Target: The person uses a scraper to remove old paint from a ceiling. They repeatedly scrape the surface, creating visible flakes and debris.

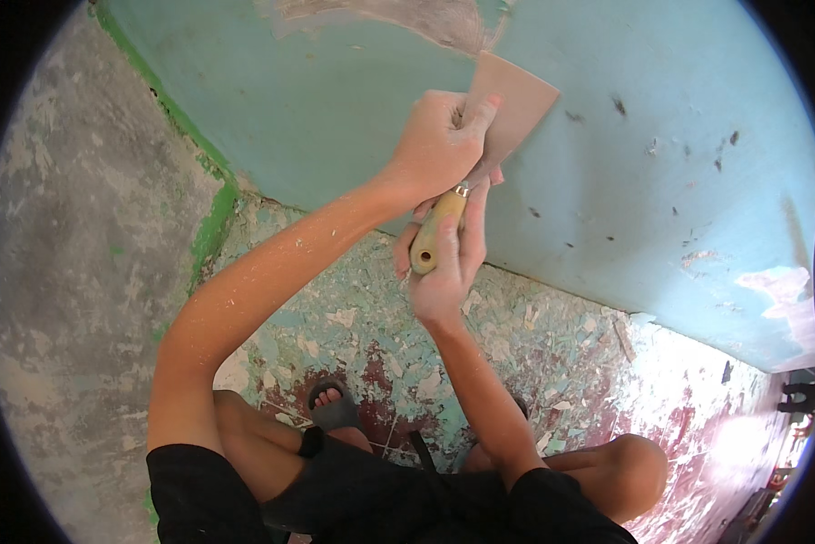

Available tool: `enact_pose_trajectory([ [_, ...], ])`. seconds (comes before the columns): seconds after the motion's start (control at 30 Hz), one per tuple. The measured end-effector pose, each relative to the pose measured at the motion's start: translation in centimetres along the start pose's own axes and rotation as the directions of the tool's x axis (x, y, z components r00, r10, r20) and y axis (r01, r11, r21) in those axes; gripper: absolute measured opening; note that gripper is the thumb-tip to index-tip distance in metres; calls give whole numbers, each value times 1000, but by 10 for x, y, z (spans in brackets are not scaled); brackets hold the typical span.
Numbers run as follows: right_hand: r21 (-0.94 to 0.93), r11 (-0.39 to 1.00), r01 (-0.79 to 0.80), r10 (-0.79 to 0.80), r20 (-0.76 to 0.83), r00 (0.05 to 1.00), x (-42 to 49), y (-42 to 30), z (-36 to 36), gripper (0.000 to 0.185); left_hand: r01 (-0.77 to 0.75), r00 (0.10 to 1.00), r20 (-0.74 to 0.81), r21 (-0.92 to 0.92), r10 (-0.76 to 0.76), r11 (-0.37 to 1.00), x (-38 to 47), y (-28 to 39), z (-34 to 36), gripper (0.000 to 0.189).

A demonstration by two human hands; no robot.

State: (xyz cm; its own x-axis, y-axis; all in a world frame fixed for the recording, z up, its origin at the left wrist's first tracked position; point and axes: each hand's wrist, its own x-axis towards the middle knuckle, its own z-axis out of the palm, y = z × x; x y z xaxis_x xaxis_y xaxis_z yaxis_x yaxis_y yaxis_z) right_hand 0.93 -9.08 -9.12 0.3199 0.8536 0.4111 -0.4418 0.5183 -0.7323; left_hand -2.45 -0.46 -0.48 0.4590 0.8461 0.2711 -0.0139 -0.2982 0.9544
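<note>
A wide putty knife (509, 109), its blade coated with pale dust, points up and to the right before a light blue painted wall (584, 170). My right hand (451, 251) grips its yellowish handle (438, 231) from below. With thumb and curled fingers, my left hand (448, 136) pinches the left side of the blade. Both hands are dusty. Above them, the wall has a rough greyish-pink patch (407, 20) where the blue paint does not cover it.
Flakes of paint litter the red tiled floor (373, 387) around my sandalled foot (336, 408). A bare grey wall (87, 272) with green edging (213, 228) stands at the left. Dark objects (802, 398) lie at the far right, near bright light.
</note>
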Motion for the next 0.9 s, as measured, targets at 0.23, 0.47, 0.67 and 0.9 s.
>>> enact_pose_trajectory([
  [0.23, -246, 969, -4, -29, -128, 991, -4, -2, 1, 56, -13, 998, 57, -176, 23, 984, -6, -13, 7, 38],
  [0.47, -425, 902, 76, -135, -110, 985, 2, 1, -3, 54, -49, 994, 85, -220, 69, 974, -1, -18, 9, 36],
  [0.67, -484, 866, 123, -213, -135, 968, 16, -11, 6, 51, -68, 996, 37, -236, 79, 969, 10, 1, 10, 40],
  [0.9, -458, 884, 97, -203, -188, 961, 10, -2, 3, 49, -34, 996, 68, -265, 54, 964, 1, -3, 13, 40],
])
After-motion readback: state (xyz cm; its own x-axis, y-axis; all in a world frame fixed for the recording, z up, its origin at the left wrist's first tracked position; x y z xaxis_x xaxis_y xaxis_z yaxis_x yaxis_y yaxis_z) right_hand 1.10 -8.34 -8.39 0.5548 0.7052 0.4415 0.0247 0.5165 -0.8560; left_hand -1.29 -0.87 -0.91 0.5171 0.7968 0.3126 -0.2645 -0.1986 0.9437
